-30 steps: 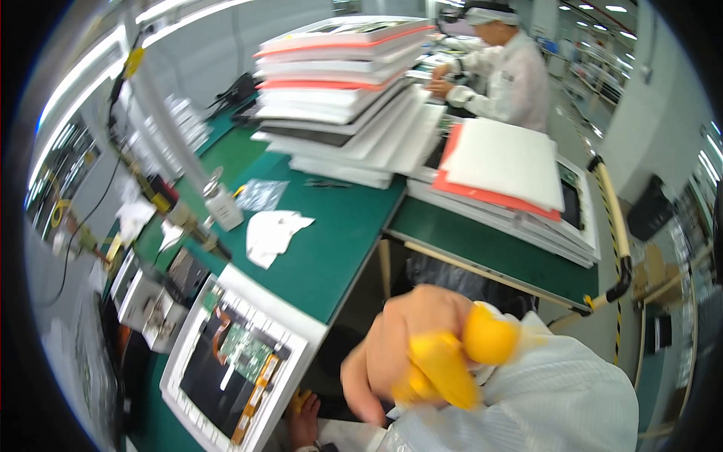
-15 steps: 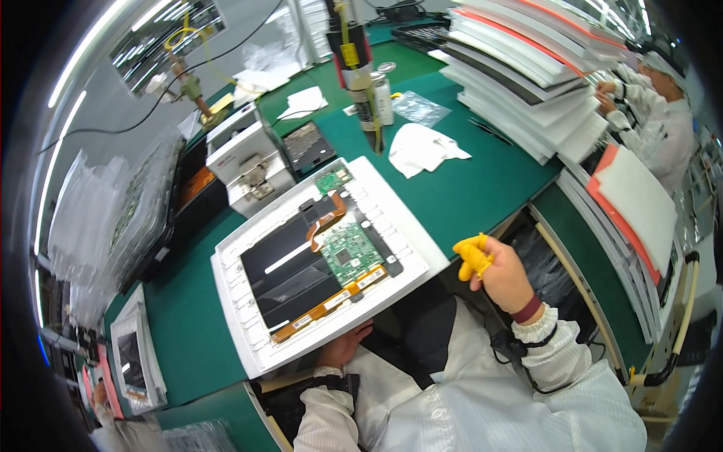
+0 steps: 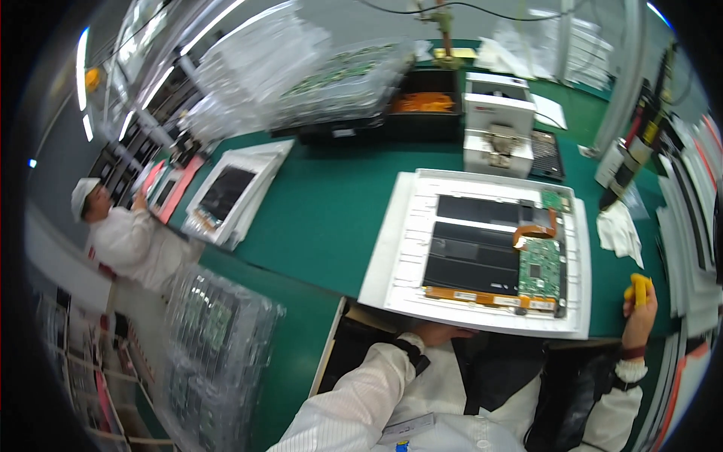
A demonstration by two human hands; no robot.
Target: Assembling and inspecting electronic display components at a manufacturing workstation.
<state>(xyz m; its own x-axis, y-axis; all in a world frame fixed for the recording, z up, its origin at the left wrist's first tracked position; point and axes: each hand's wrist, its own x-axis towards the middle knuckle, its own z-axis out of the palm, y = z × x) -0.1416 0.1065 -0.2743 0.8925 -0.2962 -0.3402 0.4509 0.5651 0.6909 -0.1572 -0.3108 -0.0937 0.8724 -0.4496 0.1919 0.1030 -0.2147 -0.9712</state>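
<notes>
An opened flat device with a white rim (image 3: 576, 248) lies in front of me on a white foam sheet (image 3: 382, 260), overhanging the table's front edge. Inside it are black panels (image 3: 473, 256), a green circuit board (image 3: 539, 269) and orange ribbon cables (image 3: 482, 297). My left hand (image 3: 437, 331) is at its near edge, fingers pointing right and partly hidden underneath, so their grip does not show. To the right of the device, apart from it, my right hand (image 3: 639, 315) is raised with fingers curled closed. Yellow finger cots (image 3: 640, 289) cover some fingertips; no object shows in them.
Behind the device stands a white machine (image 3: 497, 124); a screwdriver-like tool (image 3: 636, 154) hangs over a white cloth (image 3: 619, 232). Stacked foam sheets (image 3: 689, 233) border the right. Clear plastic trays (image 3: 215, 361) and another opened device (image 3: 226, 192) are at left, near a person (image 3: 124, 237).
The view has swung left, bringing the left-hand trays and a person into sight. My left hand stays at the device's near edge; my right hand remains raised beside it.
</notes>
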